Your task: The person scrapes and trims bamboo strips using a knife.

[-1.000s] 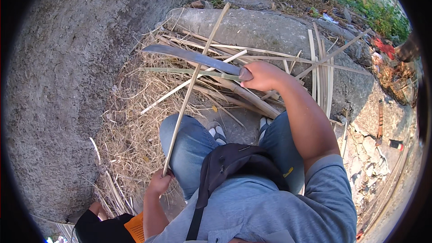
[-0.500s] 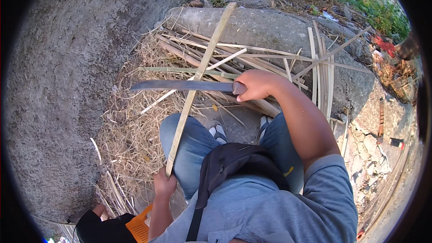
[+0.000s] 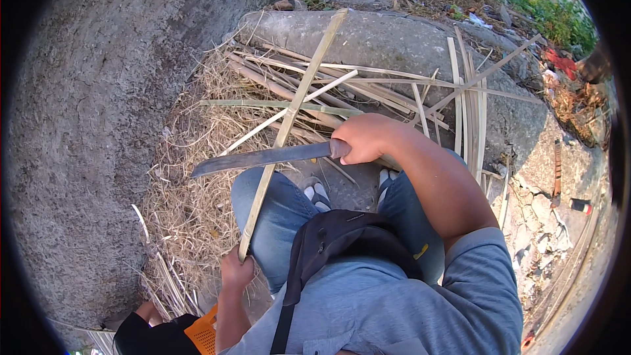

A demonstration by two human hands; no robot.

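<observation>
My left hand (image 3: 236,269), low beside my left knee, is closed round the near end of a long bamboo strip (image 3: 307,79). The strip slants up and away past my left thigh, its far end over the stone slab. My right hand (image 3: 361,138) grips the short handle of a machete (image 3: 263,156) in front of my knees. Its broad dark blade points left, crossing the bamboo strip at about its middle. Whether the blade touches the strip I cannot tell. Thin shavings (image 3: 190,151) lie in a heap on the left.
Several split bamboo strips (image 3: 394,95) lie across the stone slab (image 3: 388,43) ahead. A rough grey wall (image 3: 85,144) rises on the left. Behind my left arm are an orange plastic chair (image 3: 204,332) and part of another person (image 3: 151,335). A sheathed-looking brown tool (image 3: 557,167) lies at right.
My right hand has drawn the machete toward me along the strip, and the blade's tip now tilts nearer to me. My left hand and the strip have shifted only slightly.
</observation>
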